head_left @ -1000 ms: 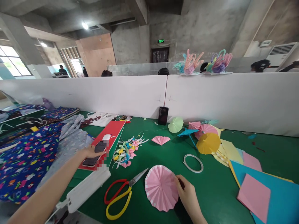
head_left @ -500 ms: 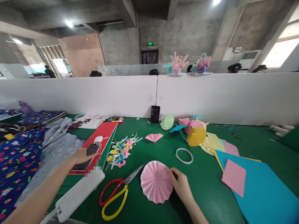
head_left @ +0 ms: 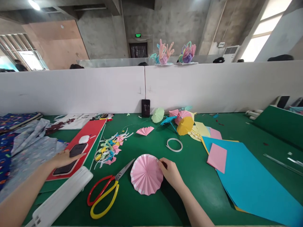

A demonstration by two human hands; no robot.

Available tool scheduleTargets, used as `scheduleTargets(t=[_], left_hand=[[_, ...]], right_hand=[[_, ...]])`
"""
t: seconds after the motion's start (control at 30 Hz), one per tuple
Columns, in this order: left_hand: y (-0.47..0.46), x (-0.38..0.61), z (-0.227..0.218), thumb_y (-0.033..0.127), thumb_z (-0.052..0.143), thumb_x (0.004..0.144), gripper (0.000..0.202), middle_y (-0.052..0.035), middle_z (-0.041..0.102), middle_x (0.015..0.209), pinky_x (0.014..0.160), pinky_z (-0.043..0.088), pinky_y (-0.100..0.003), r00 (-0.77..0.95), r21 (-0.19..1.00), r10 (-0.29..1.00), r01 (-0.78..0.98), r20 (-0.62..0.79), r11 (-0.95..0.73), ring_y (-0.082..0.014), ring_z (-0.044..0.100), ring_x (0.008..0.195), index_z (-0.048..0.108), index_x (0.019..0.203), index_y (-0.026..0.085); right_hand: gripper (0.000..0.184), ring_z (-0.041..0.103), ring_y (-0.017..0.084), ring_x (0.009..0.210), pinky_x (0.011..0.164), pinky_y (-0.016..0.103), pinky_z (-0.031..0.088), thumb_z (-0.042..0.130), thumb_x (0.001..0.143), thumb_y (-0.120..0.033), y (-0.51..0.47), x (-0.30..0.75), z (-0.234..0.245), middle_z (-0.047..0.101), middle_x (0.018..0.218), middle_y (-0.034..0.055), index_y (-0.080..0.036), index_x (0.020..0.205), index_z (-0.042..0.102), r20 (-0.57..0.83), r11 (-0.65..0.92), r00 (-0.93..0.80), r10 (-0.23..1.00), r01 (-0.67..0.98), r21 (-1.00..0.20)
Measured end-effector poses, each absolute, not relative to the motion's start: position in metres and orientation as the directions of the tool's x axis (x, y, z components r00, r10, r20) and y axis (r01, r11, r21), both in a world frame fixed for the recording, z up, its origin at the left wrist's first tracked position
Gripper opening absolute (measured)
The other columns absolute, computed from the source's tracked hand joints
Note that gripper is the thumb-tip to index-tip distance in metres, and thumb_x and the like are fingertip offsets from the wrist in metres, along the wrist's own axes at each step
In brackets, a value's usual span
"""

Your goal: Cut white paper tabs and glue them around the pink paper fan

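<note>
Two bare hands work over a green tabletop (head_left: 196, 176). The right hand (head_left: 171, 172) has its thumb and forefinger pinched on the right rim of a pink pleated disc (head_left: 146, 175), which lies immediately to that hand's left. The disc, being round, has no long axis; its pleats radiate from the centre. The left hand (head_left: 62, 160), well apart from the disc, lies across a phone (head_left: 77, 150), its thumb and one outstretched finger apart. The phone rests on a red board (head_left: 91, 126). Between the hands lie open-handled scissors (head_left: 115, 178), their blades directed obliquely away from the wearer, the tip just beside the disc's upper left rim; contact cannot be determined. Farther out are a white ring (head_left: 174, 150), a heap of paper scraps (head_left: 111, 148) and a yellow paper umbrella (head_left: 185, 125). The disc's underside and the remaining fingers of the right hand are hidden; whether the disc lies flat or is slightly raised is unclear. Both forearms are cut off by the frame.
</note>
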State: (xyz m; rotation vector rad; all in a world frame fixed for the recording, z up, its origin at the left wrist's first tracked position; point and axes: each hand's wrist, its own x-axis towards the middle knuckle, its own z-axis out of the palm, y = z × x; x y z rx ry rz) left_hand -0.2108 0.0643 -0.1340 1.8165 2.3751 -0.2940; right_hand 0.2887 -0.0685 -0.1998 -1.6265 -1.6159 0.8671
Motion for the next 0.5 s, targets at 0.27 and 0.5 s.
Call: scheduleTargets(t=[0.27,0.5], left_hand=[[0.059,-0.2,-0.126,0.035,0.055,0.09,0.034,-0.0092,0.058,0.118,0.085,0.05,-0.043,-0.329,-0.132,0.894,0.944,-0.306,0.302,-0.0225,0.059,0.102,0.055,0.117,0.015],[0.057,-0.199,-0.128,0.034,0.055,0.09,0.033,-0.0089,0.058,0.118,0.084,0.051,-0.043,-0.344,-0.14,0.89,0.939,-0.299,0.315,-0.0219,0.059,0.1,0.054,0.117,0.015]], right_hand=[[0.021,0.065,0.017,0.084,0.073,0.035,0.055,0.054,0.093,-0.03,-0.072,0.289,-0.192,0.065,0.105,0.0052,-0.016,0.107,0.061,-0.006,0.007,-0.02,1.0,0.592,-0.806],[0.02,0.064,0.014,0.076,0.068,0.031,0.055,0.052,0.094,-0.031,-0.069,0.293,-0.196,0.066,0.096,0.0036,-0.016,0.101,0.063,0.012,0.054,-0.073,0.997,0.601,-0.797]])
